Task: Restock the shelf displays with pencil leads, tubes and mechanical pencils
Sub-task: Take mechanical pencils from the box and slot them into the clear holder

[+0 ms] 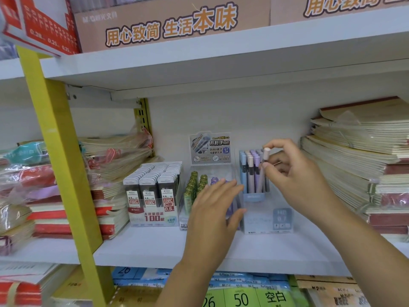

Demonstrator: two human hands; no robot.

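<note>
right hand [295, 173] pinching a pink-capped lead tube [262, 180] over the right clear display box [265, 221], left hand [212, 209] flat, fingers straight, touching the middle display box [183, 220]

single head cam, looking forward and slightly down, close up on the white shelf [155, 247], both hands reaching in from below

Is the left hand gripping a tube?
No, the left hand has straight fingers at the middle display box, holding nothing; only the right hand pinches a pink tube.
</note>
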